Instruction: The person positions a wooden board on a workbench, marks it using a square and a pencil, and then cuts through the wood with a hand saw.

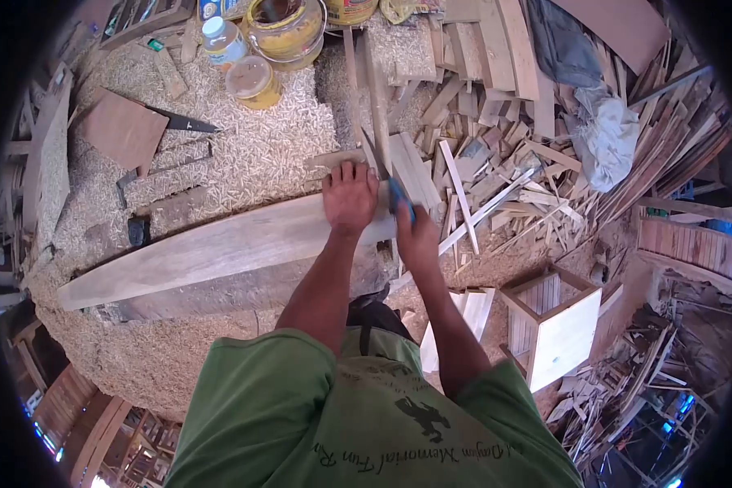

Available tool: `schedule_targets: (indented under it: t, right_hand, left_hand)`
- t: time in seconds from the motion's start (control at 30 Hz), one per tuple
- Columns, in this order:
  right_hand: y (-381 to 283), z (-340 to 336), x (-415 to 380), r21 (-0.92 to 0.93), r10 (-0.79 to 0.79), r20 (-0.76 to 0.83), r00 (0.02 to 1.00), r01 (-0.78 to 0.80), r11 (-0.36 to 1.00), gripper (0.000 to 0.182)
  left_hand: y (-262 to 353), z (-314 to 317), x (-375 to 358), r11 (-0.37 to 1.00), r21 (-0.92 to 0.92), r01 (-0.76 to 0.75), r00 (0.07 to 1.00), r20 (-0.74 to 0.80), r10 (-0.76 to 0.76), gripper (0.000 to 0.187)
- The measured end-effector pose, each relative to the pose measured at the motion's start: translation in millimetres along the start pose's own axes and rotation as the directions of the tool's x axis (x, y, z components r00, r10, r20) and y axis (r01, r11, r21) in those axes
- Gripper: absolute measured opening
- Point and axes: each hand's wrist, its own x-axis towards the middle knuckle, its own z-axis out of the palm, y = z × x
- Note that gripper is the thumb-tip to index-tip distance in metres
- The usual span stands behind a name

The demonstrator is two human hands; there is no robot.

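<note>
A long pale wooden plank [220, 244] lies across the bench, its far end towards the left. My left hand [351, 198] lies flat on the plank near its right end, fingers stretched away from me, thumb close to the saw. My right hand [417, 237] is closed around the blue handle of a handsaw [397, 193]. The saw's dark blade points away and slightly left, over the plank's right end. Just beyond my left fingertips is a small wood offcut [333, 159].
Wood shavings [276, 146] cover the bench. A yellow bucket [289, 37], a lidded jar [254, 83] and a white-capped bottle [222, 41] stand at the back. Another saw [191, 124] lies left. Scrap wood [496, 187] heaps at right, near a wooden frame box [561, 325].
</note>
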Motion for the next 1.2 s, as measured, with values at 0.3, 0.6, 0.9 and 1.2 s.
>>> schedule_targets:
  t: [0.3, 0.6, 0.9, 1.2]
  right_hand:
    - [-33.5, -136.2, -171.1, -0.016, 0.299, 0.147, 0.943, -0.3, 0.954, 0.033]
    - [-6.0, -16.5, -15.7, 0.031, 0.004, 0.044, 0.999, -0.005, 1.0, 0.052]
    - [5.7, -91.1, -143.7, -0.027, 0.22, 0.13, 0.967, -0.218, 0.975, 0.031]
    - [-18.4, -90.8, -121.8, 0.142, 0.225, 0.151, 0.963, -0.246, 0.959, 0.041]
  left_hand:
    - [1.5, 4.2, 1.9, 1.0, 0.021, -0.005, 0.998, -0.066, 0.007, 0.028]
    - [0.3, 1.5, -1.2, 1.0, 0.007, -0.024, 0.999, -0.044, 0.024, 0.029]
    - [-3.3, 8.1, 6.4, 1.0, 0.014, -0.015, 0.993, -0.117, 0.016, 0.027]
    - [0.2, 3.9, -1.0, 0.999, 0.018, -0.045, 0.992, -0.118, 0.047, 0.027]
